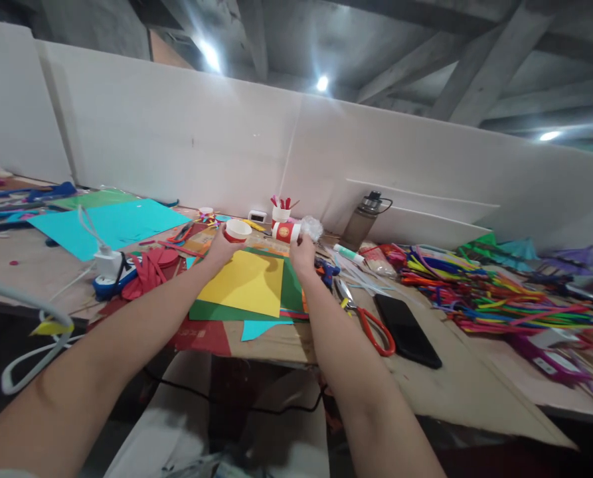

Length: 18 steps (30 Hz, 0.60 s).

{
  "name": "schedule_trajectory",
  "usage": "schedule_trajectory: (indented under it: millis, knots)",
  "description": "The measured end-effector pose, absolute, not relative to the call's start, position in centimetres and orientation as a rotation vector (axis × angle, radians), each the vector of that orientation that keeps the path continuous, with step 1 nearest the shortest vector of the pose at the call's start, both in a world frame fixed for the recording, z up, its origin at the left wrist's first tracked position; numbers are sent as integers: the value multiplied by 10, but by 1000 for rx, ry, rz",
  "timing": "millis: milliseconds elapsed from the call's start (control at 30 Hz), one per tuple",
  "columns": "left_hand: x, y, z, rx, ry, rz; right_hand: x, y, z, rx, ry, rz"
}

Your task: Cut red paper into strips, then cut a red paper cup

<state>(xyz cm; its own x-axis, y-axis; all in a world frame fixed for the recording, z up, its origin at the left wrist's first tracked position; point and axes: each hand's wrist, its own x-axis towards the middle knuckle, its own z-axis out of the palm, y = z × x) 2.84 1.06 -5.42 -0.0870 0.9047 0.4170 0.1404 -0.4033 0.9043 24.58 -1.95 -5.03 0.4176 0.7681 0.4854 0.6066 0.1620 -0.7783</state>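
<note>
My left hand [221,247] is closed round a red-and-white paper cup [238,230], its open mouth facing up toward me. A second red paper cup [285,232] with a gold emblem lies on its side in the air or on the table; I cannot tell which. My right hand [303,253] has its fingers closed at the right end of this cup. Crumpled clear plastic [312,228] shows just behind the right hand. Below both hands lies a yellow sheet [249,282] on top of green sheets [291,285].
Red-handled scissors [376,330], a black phone [406,328] and a glue stick [348,253] lie at right, near many coloured pipe cleaners [490,292]. A bottle [362,222] stands behind. To the left are a blue sheet [111,226] and a power strip [117,279] with cables.
</note>
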Motion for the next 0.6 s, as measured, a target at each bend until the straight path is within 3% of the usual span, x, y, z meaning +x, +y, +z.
schedule_trajectory:
  millis: [300, 467, 600]
  knots:
    - [38, -2, -61, 1949, 1174, 1201, 239, -20, -74, -1696, -1415, 292]
    - [41, -5, -58, 1903, 1036, 1237, 245, -25, -62, -1810, -1395, 292]
    - [51, -8, -39, 1504, 800, 1415, 248, -27, -60, -1867, -1422, 280]
